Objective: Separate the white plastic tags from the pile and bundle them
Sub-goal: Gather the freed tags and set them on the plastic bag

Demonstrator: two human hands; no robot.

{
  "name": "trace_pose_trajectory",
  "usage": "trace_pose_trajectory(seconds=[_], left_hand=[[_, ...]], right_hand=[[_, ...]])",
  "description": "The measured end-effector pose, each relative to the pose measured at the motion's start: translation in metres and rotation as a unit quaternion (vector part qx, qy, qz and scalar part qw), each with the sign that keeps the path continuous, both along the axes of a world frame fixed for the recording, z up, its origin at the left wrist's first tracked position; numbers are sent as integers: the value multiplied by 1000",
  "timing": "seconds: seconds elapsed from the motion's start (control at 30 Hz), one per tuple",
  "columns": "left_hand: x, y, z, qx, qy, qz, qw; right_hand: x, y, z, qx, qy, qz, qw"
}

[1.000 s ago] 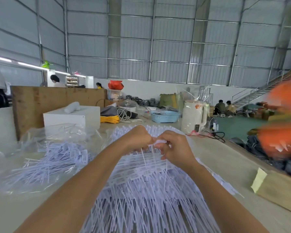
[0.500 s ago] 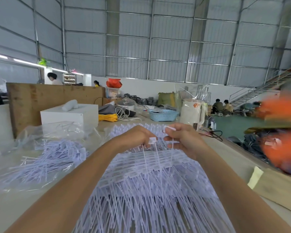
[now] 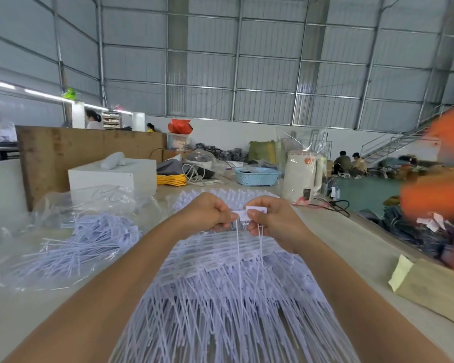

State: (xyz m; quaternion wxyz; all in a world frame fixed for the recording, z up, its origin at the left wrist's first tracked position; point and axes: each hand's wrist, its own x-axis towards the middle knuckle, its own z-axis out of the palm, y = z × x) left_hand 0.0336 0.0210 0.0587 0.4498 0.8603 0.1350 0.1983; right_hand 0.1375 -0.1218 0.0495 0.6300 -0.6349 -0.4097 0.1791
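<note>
Hands, left (image 3: 207,213) and right (image 3: 269,218), pinch white tags (image 3: 249,213) over pale worktable (image 3: 351,237); steel-walled warehouse behind

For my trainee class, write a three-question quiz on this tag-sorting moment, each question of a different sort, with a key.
1. True or false: both hands pinch tag heads above the big pile of white tags.
2. What lies left of the pile? A) loose tags on a clear plastic bag B) a red bucket C) a laptop
3. Fill in: the thin tails of the held tags hang ____ toward the pile.

Key:
1. True: the left hand and right hand each pinch a head.
2. A, the loose tags.
3. down
</note>
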Motion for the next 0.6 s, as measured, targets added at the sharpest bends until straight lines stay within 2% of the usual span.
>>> trace_pose_trajectory(seconds=[0.13, 0.27, 0.4, 0.47, 0.53, 0.57, 0.6], left_hand=[[2, -5, -1, -14, -36, 16, 999], [6, -16, -4, -133, -59, 10, 989], [10, -23, -4, -223, -77, 27, 971], [9, -25, -1, -274, -68, 16, 959], [8, -26, 0, -306, -42, 6, 951], [6, -26, 0, -317, -25, 2, 948], [4, -27, 1, -326, -7, -4, 945]], right_hand=[[-2, 1, 0, -40, -3, 28, 999], [-5, 2, 1, -22, -38, 37, 998], [-8, 7, -4, -23, -160, -55, 985], [-9, 9, -7, -21, -285, -121, 950], [-6, 6, -11, 1, -473, -152, 868], [-6, 4, -12, 3, -540, -153, 827], [-7, 3, -13, 4, -575, -147, 805]])
